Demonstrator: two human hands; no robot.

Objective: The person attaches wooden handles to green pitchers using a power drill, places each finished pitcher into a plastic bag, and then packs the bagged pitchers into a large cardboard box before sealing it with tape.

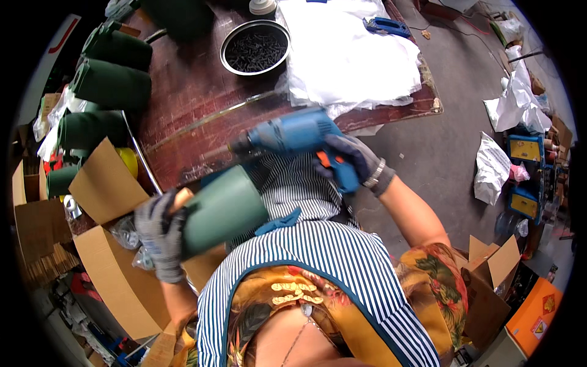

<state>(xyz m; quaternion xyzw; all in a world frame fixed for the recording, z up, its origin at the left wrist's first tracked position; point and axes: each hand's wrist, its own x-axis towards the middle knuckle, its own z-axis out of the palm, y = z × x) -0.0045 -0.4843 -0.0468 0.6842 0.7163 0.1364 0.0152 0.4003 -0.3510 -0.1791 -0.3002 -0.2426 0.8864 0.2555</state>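
The right hand [361, 158] is gripping the drill [287, 133] by its handle, and the drill is pointing left over the near edge of the worktop [183, 88]. Blur is smearing its chuck and bit, so the tip is proving hard to make out. The left hand [159, 229], well apart from the right, is clamping one end of the green cylinder [223, 211], which is slanting just below the bit; whether the two are touching, I cannot tell. The glove is hiding most of that end (a tan patch is showing beside it, too blurred to name). Below, the open box [122, 287] is disappearing partly behind the forearm. Beyond, the bowl [255, 74] is holding dark pieces [254, 52], too small to tell singly. The upper edge is cutting off the white sheets [348, 55].
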